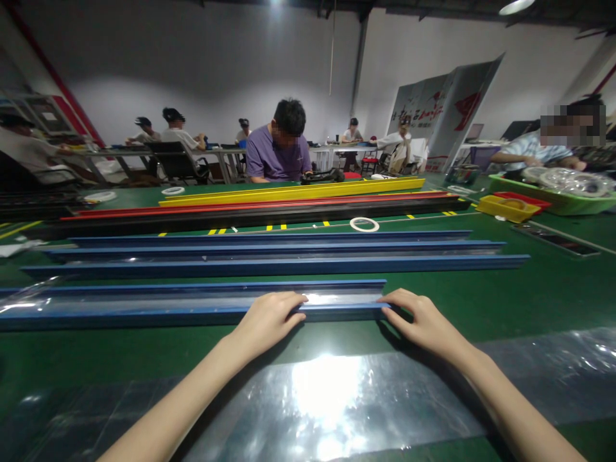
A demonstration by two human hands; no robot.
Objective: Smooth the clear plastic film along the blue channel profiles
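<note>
A long blue channel strip (192, 316) with raised edges lies across the green table in front of me, with clear plastic film (320, 299) showing inside its trough. My left hand (273, 319) is closed on the strip's near edge, thumb on the front side and fingers over the top. At the strip's right end, my right hand (418, 313) pinches the corner between thumb and fingers. Closer to me, under my forearms, a wide shiny clear plastic sheet (260, 410) lies flat. Behind the held strip are several similar blue strips (289, 264).
Farther back lie black-and-red strips (269, 210) and yellow strips (298, 191). A roll of tape (364, 224) rests near them. To the right are a phone-like flat device (561, 240), a yellow tray (507, 208) and a green basket (572, 204). A person (279, 151) sits opposite.
</note>
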